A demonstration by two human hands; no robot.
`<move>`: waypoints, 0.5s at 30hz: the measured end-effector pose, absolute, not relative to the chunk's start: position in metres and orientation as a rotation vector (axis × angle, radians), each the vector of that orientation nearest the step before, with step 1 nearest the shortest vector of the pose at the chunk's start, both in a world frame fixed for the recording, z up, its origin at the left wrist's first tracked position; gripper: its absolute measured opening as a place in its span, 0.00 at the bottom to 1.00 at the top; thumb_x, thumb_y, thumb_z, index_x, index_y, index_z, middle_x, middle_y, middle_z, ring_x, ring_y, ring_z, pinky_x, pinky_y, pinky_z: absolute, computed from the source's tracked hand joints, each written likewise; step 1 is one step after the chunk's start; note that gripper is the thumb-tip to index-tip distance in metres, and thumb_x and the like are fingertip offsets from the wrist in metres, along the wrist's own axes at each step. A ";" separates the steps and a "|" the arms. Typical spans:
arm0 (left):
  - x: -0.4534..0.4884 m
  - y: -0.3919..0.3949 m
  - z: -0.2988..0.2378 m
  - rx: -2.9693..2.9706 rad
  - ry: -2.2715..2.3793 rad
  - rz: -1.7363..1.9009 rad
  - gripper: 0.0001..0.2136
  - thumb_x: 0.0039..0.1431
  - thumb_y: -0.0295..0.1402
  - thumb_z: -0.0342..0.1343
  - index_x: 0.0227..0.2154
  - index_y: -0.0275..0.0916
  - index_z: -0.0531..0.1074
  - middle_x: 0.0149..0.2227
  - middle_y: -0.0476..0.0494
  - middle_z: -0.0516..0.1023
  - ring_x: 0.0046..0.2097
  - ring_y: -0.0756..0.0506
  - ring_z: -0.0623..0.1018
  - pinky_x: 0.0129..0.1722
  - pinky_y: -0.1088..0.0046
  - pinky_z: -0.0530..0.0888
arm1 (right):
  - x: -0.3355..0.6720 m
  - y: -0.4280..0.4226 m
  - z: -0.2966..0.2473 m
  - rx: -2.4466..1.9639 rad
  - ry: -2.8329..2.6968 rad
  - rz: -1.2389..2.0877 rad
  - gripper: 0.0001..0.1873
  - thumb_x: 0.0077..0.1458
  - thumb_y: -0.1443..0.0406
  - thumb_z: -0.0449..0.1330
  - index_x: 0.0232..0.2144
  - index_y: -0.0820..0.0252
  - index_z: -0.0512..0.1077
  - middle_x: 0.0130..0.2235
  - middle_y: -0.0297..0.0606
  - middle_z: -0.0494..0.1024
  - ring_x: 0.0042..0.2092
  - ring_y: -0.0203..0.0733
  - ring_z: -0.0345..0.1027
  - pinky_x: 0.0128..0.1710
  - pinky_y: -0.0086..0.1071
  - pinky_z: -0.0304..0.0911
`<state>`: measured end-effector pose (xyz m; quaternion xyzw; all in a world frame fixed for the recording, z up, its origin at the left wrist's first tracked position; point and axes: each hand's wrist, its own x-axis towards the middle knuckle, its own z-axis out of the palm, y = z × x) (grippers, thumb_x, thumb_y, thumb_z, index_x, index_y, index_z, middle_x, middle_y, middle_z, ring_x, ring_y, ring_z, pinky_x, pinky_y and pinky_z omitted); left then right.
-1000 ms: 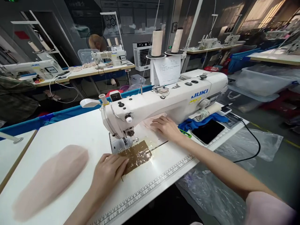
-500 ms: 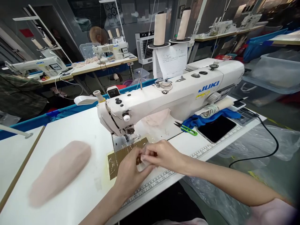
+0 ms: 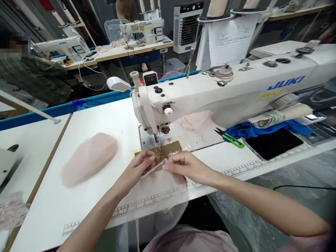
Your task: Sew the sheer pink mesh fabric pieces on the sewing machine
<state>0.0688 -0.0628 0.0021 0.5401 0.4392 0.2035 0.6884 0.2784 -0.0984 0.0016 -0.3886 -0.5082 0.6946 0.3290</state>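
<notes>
My left hand (image 3: 139,166) and my right hand (image 3: 187,166) are close together at the front of a white sewing machine (image 3: 199,98). Both pinch the edge of a thin, sheer pale piece of fabric (image 3: 158,167), stretched between their fingertips. Part of it hangs below the right hand; its full outline is hard to make out. Just behind the hands, a brown plate (image 3: 168,149) with clear, shiny film or tape lies by the needle area (image 3: 157,139). A pale pink fabric piece (image 3: 90,159) rests flat on the table to the left.
More pink fabric (image 3: 195,119) lies under the machine's arm. Green-handled thread snips (image 3: 231,137), a blue cloth (image 3: 241,130) and a dark phone (image 3: 273,143) are on the right. A printed ruler (image 3: 154,200) follows the table's front edge. A person in plaid (image 3: 34,75) sits at the far left.
The view has shifted, bringing the machine closer and to the right. My hands have moved apart, and the sheer fabric, bunched at the fingertips before, is now spread between them.
</notes>
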 end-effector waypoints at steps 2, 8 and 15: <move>0.071 -0.062 0.003 1.292 0.972 0.478 0.18 0.61 0.51 0.50 0.42 0.41 0.67 0.36 0.46 0.73 0.38 0.46 0.74 0.40 0.68 0.73 | 0.277 -0.091 -0.003 -1.034 -1.336 1.810 0.25 0.54 0.49 0.61 0.18 0.61 0.65 0.16 0.28 0.68 0.17 0.29 0.59 0.17 0.24 0.55; 0.080 -0.059 0.002 1.426 0.834 0.435 0.15 0.57 0.41 0.60 0.43 0.41 0.66 0.41 0.44 0.72 0.43 0.46 0.74 0.45 0.67 0.71 | 0.285 -0.071 -0.009 -0.924 -1.380 2.048 0.22 0.55 0.50 0.61 0.21 0.62 0.68 0.19 0.29 0.69 0.18 0.29 0.60 0.20 0.26 0.55; 0.087 -0.052 -0.011 1.521 0.986 0.529 0.09 0.63 0.40 0.52 0.40 0.41 0.64 0.25 0.54 0.65 0.26 0.52 0.66 0.26 0.76 0.64 | 0.306 -0.035 -0.006 -1.125 -1.838 1.789 0.14 0.51 0.55 0.65 0.29 0.62 0.74 0.22 0.28 0.70 0.22 0.28 0.58 0.20 0.23 0.50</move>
